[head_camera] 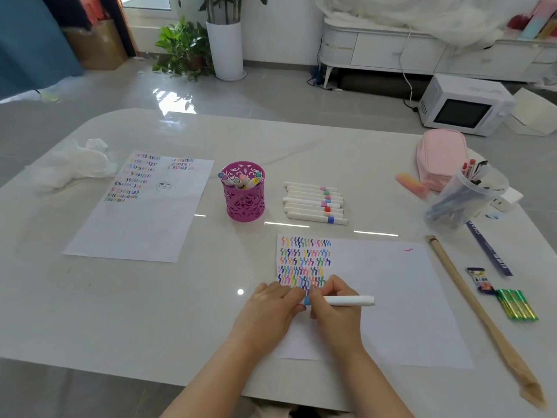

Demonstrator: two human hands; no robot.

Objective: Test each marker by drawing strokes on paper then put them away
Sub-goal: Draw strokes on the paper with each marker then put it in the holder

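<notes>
My right hand [334, 309] grips a white marker [346, 300] with a blue band, lying level over the near paper [398, 297]. My left hand [268, 309] holds the marker's cap end; the cap itself is hidden under the fingers. The paper's left part carries rows of coloured squiggles. Several white markers [315, 203] lie in a row beyond the paper. A magenta pen holder [244, 203] stands to their left with a few markers in it.
A second sheet [144, 218] with strokes lies at the left, crumpled tissue [72, 167] behind it. At the right are a pink pencil case [440, 155], a clear cup of pens [465, 197], a long wooden stick [470, 300], green pens [517, 304] and a ruler [489, 251].
</notes>
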